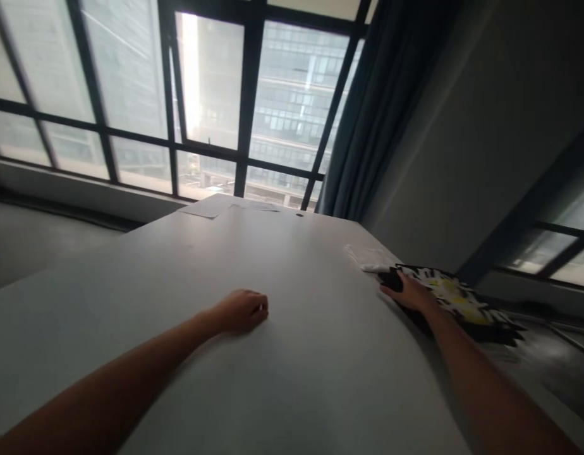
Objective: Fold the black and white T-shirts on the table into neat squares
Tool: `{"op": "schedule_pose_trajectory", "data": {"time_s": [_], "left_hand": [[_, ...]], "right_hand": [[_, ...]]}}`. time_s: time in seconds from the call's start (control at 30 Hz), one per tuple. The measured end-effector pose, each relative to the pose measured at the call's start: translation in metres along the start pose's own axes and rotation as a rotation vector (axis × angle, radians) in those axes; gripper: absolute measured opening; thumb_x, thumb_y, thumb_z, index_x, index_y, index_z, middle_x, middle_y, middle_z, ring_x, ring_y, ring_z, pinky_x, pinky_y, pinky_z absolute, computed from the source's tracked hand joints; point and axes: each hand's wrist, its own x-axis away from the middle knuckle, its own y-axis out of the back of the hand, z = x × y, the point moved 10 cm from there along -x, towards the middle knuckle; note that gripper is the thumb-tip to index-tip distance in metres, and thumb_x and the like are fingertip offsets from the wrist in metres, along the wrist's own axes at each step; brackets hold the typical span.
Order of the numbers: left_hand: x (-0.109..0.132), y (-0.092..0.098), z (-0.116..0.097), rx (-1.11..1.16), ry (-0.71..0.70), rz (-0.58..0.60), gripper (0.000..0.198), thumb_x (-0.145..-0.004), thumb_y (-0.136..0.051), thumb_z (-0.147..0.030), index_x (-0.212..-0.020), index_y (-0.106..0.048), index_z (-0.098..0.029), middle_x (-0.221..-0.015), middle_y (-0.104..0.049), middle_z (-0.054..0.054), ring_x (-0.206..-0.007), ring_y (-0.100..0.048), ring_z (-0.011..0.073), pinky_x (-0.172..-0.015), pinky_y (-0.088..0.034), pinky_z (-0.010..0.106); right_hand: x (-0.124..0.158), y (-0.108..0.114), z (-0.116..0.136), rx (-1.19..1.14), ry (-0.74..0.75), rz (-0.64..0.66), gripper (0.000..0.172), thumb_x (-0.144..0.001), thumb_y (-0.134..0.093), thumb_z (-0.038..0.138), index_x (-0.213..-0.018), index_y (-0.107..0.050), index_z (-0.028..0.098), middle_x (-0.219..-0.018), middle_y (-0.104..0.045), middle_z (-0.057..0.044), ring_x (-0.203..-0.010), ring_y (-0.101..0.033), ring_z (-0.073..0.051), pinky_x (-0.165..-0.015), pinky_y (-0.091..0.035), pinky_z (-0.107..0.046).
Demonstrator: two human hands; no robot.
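Note:
My left hand (242, 309) rests on the white table (254, 265) near its middle, fingers curled under into a loose fist with nothing seen in it. My right hand (408, 292) reaches to the table's right edge and grips the near end of a black, white and yellow patterned cloth (462, 303). The cloth hangs partly off the edge and is blurred. A crumpled white plastic piece (368, 256) lies on the table just beyond the right hand.
A few sheets of paper (201, 210) lie at the table's far edge, with a small dark dot (299, 215) near them. A large window with dark frames (247, 95) fills the back. A dark curtain (382, 107) hangs at right beside a grey wall.

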Motion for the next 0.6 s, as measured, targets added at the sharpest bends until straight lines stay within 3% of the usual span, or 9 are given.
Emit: {"op": "schedule_pose_trajectory", "data": {"time_s": [0.13,0.23,0.37,0.6], "left_hand": [[0.005,-0.007,0.02,0.101,0.03,-0.051,0.027,-0.092,-0.045,-0.034,-0.094,-0.069,-0.021,-0.087,-0.071,0.004,-0.08,-0.065,0.0198,-0.073,-0.045,0.03],[0.012,-0.008,0.013,0.088,0.047,-0.025,0.028,-0.09,-0.048,-0.036,-0.1,-0.069,-0.021,-0.081,-0.068,0.003,-0.078,-0.063,0.0202,-0.077,-0.044,0.032],[0.01,-0.009,0.001,0.124,0.046,0.032,0.03,-0.09,-0.047,-0.038,-0.102,-0.07,-0.023,-0.08,-0.067,0.003,-0.076,-0.062,0.0191,-0.075,-0.044,0.031],[0.011,-0.009,0.003,0.191,0.059,0.061,0.033,-0.09,-0.047,-0.041,-0.1,-0.071,-0.021,-0.08,-0.066,0.003,-0.072,-0.06,0.0173,-0.068,-0.043,0.028]], "right_hand": [[0.009,0.0,-0.011,0.061,-0.105,-0.059,0.068,-0.09,-0.053,0.05,-0.146,-0.039,0.016,-0.14,-0.051,-0.019,-0.128,-0.047,-0.037,-0.098,-0.042,-0.051],[0.011,0.007,-0.021,0.023,-0.21,-0.117,0.072,-0.087,-0.052,0.056,-0.146,-0.039,0.016,-0.139,-0.05,-0.021,-0.125,-0.049,-0.038,-0.095,-0.043,-0.053],[0.002,-0.001,-0.053,-0.033,-0.305,-0.002,0.072,-0.08,-0.056,0.066,-0.135,-0.053,0.021,-0.133,-0.056,-0.02,-0.122,-0.051,-0.041,-0.094,-0.042,-0.058],[-0.02,0.003,-0.115,-0.242,-0.34,-0.074,0.061,-0.079,-0.06,0.059,-0.122,-0.066,0.016,-0.11,-0.069,-0.017,-0.103,-0.065,-0.031,-0.087,-0.05,-0.04]]}}
